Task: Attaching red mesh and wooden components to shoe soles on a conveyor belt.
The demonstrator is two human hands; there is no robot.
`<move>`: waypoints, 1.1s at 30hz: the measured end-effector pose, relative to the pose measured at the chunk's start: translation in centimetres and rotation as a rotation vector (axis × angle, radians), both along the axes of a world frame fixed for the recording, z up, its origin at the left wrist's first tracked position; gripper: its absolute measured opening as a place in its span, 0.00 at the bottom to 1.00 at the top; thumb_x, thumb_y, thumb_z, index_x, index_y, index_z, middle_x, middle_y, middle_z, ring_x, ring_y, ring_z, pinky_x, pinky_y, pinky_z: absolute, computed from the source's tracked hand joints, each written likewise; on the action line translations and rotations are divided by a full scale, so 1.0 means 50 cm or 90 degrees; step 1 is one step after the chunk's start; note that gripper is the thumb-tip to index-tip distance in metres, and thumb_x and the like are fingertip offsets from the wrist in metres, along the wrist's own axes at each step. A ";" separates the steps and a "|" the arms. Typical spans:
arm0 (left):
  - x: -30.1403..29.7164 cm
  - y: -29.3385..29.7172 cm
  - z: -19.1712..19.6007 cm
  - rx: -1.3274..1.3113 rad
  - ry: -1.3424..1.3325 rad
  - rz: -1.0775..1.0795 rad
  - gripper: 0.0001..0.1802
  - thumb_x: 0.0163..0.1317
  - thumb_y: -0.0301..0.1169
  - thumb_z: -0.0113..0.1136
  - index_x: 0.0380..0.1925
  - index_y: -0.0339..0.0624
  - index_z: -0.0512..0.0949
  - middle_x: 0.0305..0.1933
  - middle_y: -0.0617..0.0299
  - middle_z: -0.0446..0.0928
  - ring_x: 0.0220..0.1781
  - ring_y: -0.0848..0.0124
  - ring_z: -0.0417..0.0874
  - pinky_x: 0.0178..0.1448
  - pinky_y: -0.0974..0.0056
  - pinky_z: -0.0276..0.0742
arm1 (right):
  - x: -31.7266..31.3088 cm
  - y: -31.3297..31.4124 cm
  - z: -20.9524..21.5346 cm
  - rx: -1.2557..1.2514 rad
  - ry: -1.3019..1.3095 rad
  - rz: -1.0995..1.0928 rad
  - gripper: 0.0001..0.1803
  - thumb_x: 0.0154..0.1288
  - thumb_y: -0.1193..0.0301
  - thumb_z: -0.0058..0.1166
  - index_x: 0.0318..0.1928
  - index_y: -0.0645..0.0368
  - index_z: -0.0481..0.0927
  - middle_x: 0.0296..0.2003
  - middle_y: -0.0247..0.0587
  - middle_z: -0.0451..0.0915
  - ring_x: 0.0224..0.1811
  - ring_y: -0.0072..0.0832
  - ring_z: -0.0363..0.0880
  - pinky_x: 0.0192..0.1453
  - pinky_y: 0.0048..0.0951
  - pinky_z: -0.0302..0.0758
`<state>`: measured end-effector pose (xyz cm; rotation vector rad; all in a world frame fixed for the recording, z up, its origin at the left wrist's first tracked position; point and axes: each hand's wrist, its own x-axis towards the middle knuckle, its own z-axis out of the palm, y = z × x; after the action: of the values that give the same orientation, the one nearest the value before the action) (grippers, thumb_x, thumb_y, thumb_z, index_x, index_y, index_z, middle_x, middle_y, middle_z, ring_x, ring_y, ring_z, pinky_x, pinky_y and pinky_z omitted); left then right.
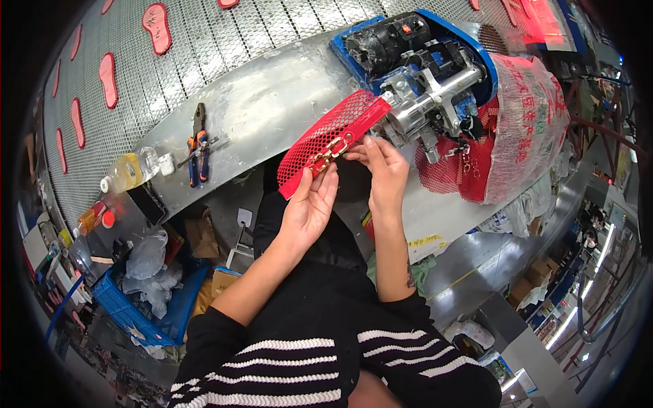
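Note:
A red mesh shoe upper (338,122) with a solid red band along its lower edge is stretched between my hands. A gold chain ornament (329,154) lies along that band. My left hand (309,207) is closed on the band at the lower left end of the chain. Beside the chain's upper right end, my right hand (382,166) has its thumb and fingers pinched together at the band's edge. The upper right end of the piece reaches a blue machine (425,95) with a metal shaft; whether it touches the machine I cannot tell.
Orange-and-blue pliers (198,149) lie on the metal ledge (255,102), near a bottle of yellow liquid (129,171). Pink insoles (157,28) rest on a mesh conveyor behind. Red uppers fill a plastic sack (527,129) at right. A blue crate (139,306) stands lower left.

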<state>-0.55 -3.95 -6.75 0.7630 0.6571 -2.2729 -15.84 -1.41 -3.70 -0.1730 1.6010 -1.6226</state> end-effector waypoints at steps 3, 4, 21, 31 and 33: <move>0.000 -0.006 0.015 -0.002 0.016 0.023 0.15 0.72 0.31 0.57 0.51 0.33 0.76 0.55 0.49 0.80 0.62 0.59 0.79 0.69 0.57 0.78 | 0.010 -0.018 0.010 -0.033 0.027 0.042 0.11 0.74 0.73 0.52 0.43 0.72 0.80 0.35 0.42 0.84 0.36 0.25 0.85 0.42 0.24 0.80; 0.007 -0.014 0.027 -0.006 0.016 0.030 0.14 0.72 0.31 0.57 0.51 0.33 0.76 0.54 0.49 0.80 0.62 0.59 0.79 0.69 0.57 0.78 | 0.018 -0.024 0.025 -0.051 0.019 0.049 0.11 0.73 0.73 0.52 0.43 0.72 0.80 0.35 0.40 0.84 0.36 0.24 0.85 0.43 0.24 0.80; 0.169 -0.021 0.277 -0.178 0.045 0.022 0.15 0.74 0.34 0.53 0.52 0.37 0.79 0.52 0.51 0.83 0.58 0.59 0.82 0.60 0.61 0.84 | 0.110 0.037 0.323 -0.248 0.189 0.251 0.12 0.70 0.79 0.52 0.51 0.69 0.81 0.41 0.46 0.87 0.43 0.27 0.86 0.49 0.25 0.80; 0.207 -0.196 0.276 -0.151 0.117 0.025 0.15 0.75 0.34 0.52 0.51 0.32 0.79 0.51 0.49 0.83 0.56 0.60 0.83 0.58 0.63 0.85 | 0.155 -0.108 0.367 -0.296 0.514 0.303 0.11 0.59 0.83 0.58 0.44 0.66 0.85 0.38 0.47 0.87 0.37 0.37 0.87 0.46 0.33 0.82; 0.218 -0.242 0.276 -0.149 0.140 0.023 0.15 0.75 0.33 0.52 0.50 0.32 0.79 0.50 0.49 0.83 0.55 0.60 0.83 0.58 0.63 0.85 | 0.168 -0.157 0.366 -0.279 0.682 0.268 0.14 0.57 0.82 0.61 0.45 0.63 0.84 0.44 0.42 0.85 0.43 0.36 0.85 0.48 0.33 0.81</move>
<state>10.34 -16.07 7.07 0.3898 0.4859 -2.3676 -7.43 -9.24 14.60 -1.7170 1.6899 -1.5717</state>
